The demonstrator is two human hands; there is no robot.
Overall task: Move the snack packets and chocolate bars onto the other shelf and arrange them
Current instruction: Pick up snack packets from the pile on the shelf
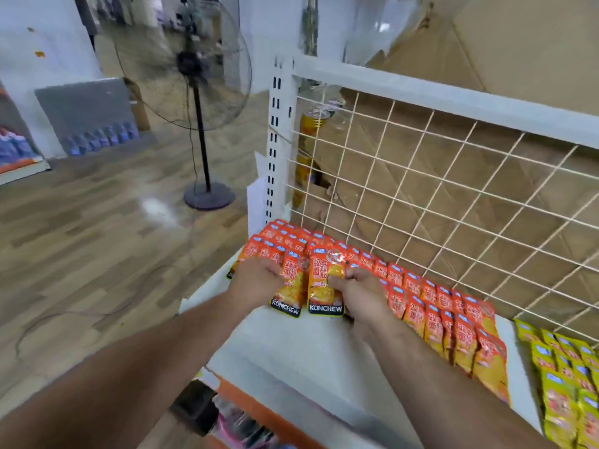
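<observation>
Already, glossy orange foil snack packets (431, 306) lie in overlapping rows along the foot of the white wire-mesh back panel (421, 196), with yellow-green packets (560, 384) below its right end. In front of the mesh's left end, the left hand (256, 280) grips one orange KONCHEW packet (288, 296) and the right hand (359, 296) pinches a second KONCHEW packet (324, 293). Placing seems well advanced but unfinished, and no chocolate bars show.

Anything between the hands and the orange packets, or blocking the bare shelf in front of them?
Nothing visible. The left hand grips one orange packet, the right hand another; the white shelf in front of them is bare.
</observation>
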